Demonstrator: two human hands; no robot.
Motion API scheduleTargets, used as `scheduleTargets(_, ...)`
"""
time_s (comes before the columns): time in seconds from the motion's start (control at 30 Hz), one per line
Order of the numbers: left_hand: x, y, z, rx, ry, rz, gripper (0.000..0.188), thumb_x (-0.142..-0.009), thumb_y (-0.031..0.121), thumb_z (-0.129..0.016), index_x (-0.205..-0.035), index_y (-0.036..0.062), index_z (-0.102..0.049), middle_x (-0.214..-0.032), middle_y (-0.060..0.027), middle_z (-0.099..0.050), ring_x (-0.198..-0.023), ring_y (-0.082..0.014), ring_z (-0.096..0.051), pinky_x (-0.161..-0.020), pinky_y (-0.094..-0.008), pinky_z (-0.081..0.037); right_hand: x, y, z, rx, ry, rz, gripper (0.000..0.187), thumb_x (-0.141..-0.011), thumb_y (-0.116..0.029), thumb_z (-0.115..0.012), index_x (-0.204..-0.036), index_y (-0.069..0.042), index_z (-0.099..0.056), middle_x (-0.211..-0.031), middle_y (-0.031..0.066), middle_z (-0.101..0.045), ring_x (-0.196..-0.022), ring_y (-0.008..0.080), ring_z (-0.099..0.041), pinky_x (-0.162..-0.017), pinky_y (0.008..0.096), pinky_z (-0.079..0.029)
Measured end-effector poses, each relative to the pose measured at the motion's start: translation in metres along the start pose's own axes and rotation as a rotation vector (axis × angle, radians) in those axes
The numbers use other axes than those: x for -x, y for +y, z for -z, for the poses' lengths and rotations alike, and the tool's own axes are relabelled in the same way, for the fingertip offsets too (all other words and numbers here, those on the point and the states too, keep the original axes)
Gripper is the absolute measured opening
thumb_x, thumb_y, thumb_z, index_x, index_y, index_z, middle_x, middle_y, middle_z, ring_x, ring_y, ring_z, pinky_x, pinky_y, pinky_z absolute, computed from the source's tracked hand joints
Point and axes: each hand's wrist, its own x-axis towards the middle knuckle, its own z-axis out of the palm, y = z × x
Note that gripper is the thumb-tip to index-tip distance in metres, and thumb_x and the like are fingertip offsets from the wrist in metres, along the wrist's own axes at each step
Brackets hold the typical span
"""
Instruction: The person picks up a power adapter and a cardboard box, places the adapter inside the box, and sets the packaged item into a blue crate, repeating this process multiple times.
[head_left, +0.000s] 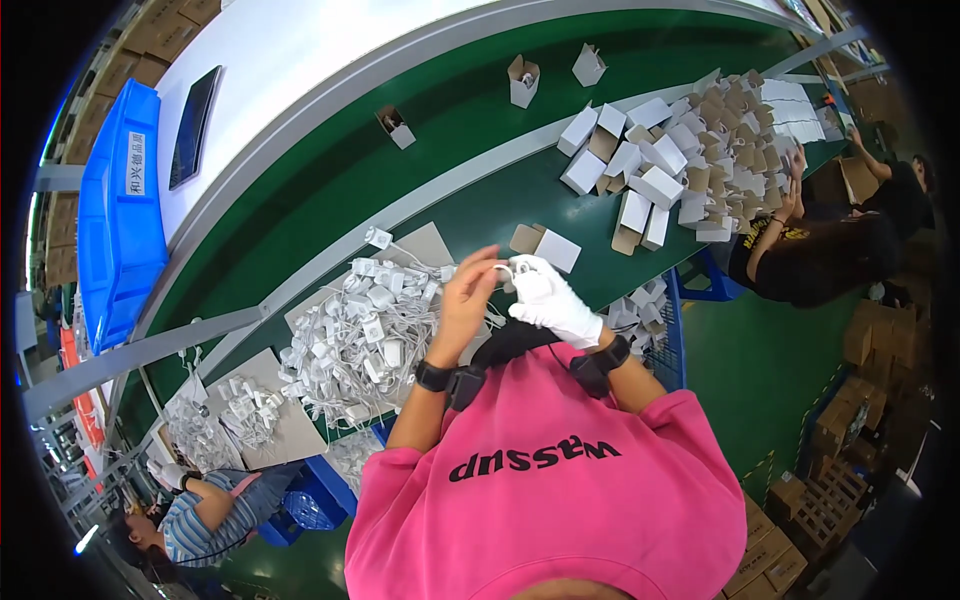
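Note:
My bare left hand (466, 298) pinches a white cable (503, 269) that loops across to my other hand. In its white glove, my right hand (562, 308) is closed on a white power adapter (528, 284); glove and adapter blend together, so its outline is hard to make out. Just beyond my hands, an opened white carton (547, 247) with brown flaps lies on its side on the green table. To the left of my left hand spreads a big heap of white adapters with cables (365, 335).
Many white cartons (640, 160) pile up at the right, where a person in black (800, 245) works. Beyond a metal rail, a green belt (450, 110) carries several cartons. A person in stripes (205, 515) sits at the left. A blue crate (668, 330) stands beside me.

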Motion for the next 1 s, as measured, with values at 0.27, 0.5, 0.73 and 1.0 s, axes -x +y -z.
scheduleTargets(0.27,-0.026,0.01,-0.034,-0.595,0.077,-0.327,0.03,-0.092,0.011,-0.052,-0.121,0.004,-0.059,-0.117,-0.0216,-0.06,-0.098,-0.0356,-0.062,-0.082,-0.0378,-0.05,-0.021,0.036,0.015,-0.357,0.152,-0.019,0.063,-0.081,-0.015,-0.073,-0.133,-0.005,-0.039,-0.099,0.0019,-0.055,-0.085,0.0078,-0.053,-0.07,0.0223,-0.047)
scheduleTargets(0.5,-0.071,-0.112,-0.058,-0.451,-0.213,0.375,0.048,-0.088,0.024,-0.06,-0.131,0.0068,-0.05,-0.108,-0.0207,-0.065,-0.098,-0.0391,-0.062,-0.082,-0.0414,-0.05,-0.037,0.116,0.112,0.276,0.464,0.098,0.072,-0.076,-0.013,-0.076,-0.136,-0.005,-0.037,-0.108,0.0051,-0.054,-0.094,0.0138,-0.053,-0.081,0.0281,-0.048)
scheduleTargets(0.73,-0.088,-0.215,-0.078,-0.323,-0.308,0.464,0.048,-0.084,0.036,-0.065,-0.119,0.0045,-0.054,-0.1,-0.0209,-0.067,-0.095,-0.0386,-0.063,-0.079,-0.0409,-0.051,-0.008,0.09,0.095,0.355,0.297,-0.03,0.077,-0.076,-0.015,-0.076,-0.139,-0.004,-0.033,-0.111,0.0108,-0.056,-0.104,0.0204,-0.055,-0.092,0.0317,-0.046)
scheduleTargets(1.0,-0.074,-0.123,-0.046,-0.683,-0.235,-0.147,0.025,-0.081,0.016,-0.067,-0.101,0.0053,-0.054,-0.101,-0.0157,-0.058,-0.089,-0.036,-0.063,-0.073,-0.0434,-0.052,-0.035,0.073,0.076,0.371,0.081,0.013,0.08,-0.078,-0.015,-0.073,-0.144,-0.005,-0.028,-0.133,0.0189,-0.05,-0.123,0.0287,-0.049,-0.103,0.036,-0.039)
